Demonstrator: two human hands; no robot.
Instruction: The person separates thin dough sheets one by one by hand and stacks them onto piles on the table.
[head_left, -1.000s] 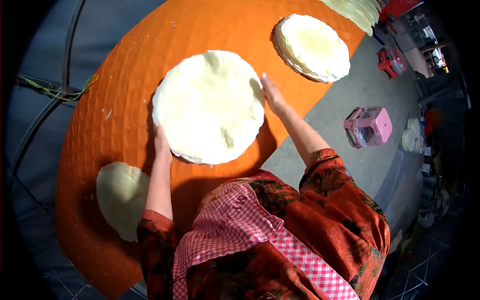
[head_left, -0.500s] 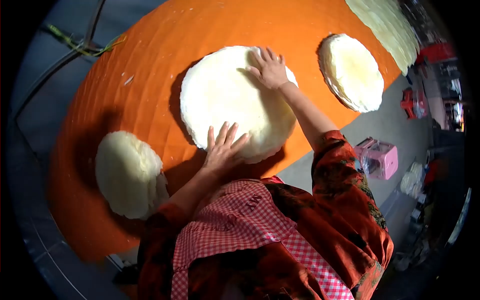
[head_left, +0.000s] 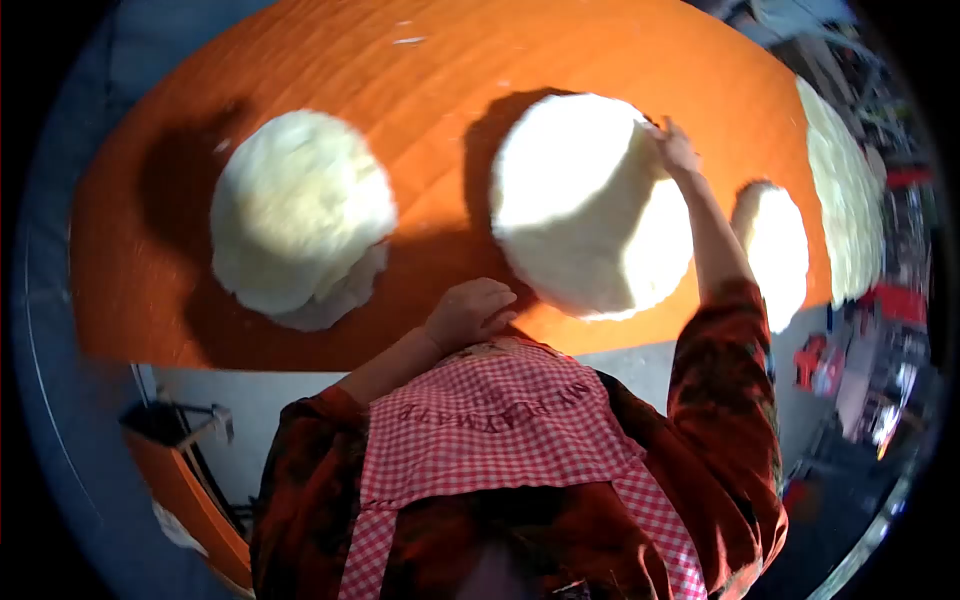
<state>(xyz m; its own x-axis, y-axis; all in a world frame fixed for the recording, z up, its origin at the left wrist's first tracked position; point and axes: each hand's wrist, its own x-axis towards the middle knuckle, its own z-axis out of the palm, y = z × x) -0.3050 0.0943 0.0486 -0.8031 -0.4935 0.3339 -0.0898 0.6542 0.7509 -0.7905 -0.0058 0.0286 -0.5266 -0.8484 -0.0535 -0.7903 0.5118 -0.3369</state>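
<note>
A thick round stack of thin white sheets (head_left: 570,200) lies in the middle of the orange-covered table (head_left: 440,160). At its upper right rim is my right hand (head_left: 678,150), with fingers apart and touching the edge. My left hand (head_left: 468,314) hovers off the stack, near the table's front edge above the apron; its fingers are loosely bent and slightly apart, with nothing visible in them. Left of it sits a second round stack (head_left: 300,205), its lower sheets sticking out unevenly. A third stack (head_left: 778,250) stands to the right, beyond my right forearm.
A pile of pale, overlapping sheets (head_left: 840,190) covers the table's far right end. Past that end are red stools (head_left: 815,365) on the grey floor. Under the left front edge stands an orange panel with a dark frame (head_left: 190,480).
The view has swung left, so the stacks appear farther right. My left hand has come off the middle stack toward me. My right hand has shifted from its top to its rim.
</note>
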